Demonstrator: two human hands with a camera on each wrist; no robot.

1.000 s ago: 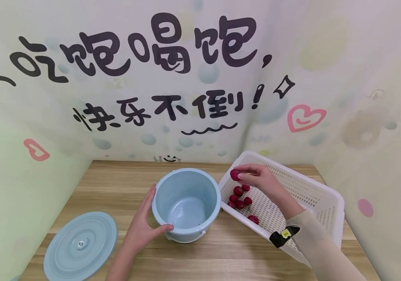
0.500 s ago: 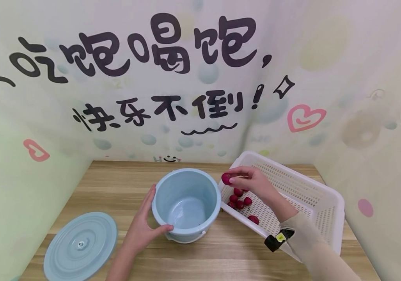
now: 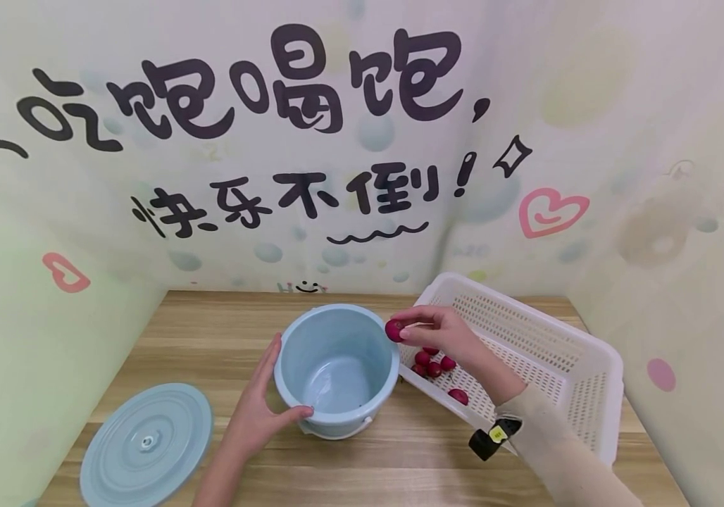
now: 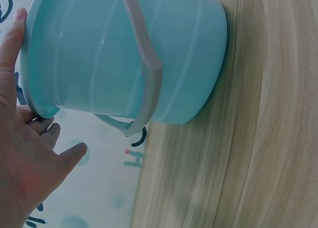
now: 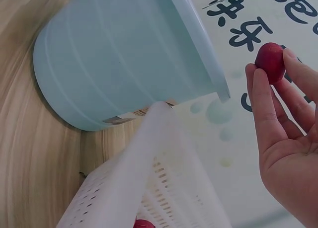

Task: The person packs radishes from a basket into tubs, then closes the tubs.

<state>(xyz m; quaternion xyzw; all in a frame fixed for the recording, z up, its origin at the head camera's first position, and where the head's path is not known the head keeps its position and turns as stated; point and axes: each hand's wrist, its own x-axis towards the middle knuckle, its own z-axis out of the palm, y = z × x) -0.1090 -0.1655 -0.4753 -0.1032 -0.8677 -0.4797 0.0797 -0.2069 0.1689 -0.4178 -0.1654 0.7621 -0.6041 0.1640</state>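
Note:
A light blue bucket point(image 3: 336, 415) stands upright on the wooden table, its mouth facing up. My left hand point(image 3: 257, 415) holds it by the rim from the left, thumb at the near side and fingers along the outer side; in the left wrist view the thumb point(image 4: 12, 41) reaches along the rim. Between thumb and fingertips my right hand point(image 3: 444, 334) pinches a small round red radish point(image 3: 394, 330). This radish is above the bucket's right rim, overlapping it in the head view. Several similar radishes point(image 3: 434, 370) lie inside a white perforated basket point(image 3: 609, 359) under the right hand.
A round blue lid point(image 3: 146, 443) lies on the table at the left. The basket's left corner sits close beside the bucket. A white handle point(image 4: 149, 79) hangs down the bucket's side. A printed wall sheet point(image 3: 336, 211) stands behind the table.
My right hand has moved left with the radish, from over the basket to the bucket's right rim. The left hand and the bucket stay in place.

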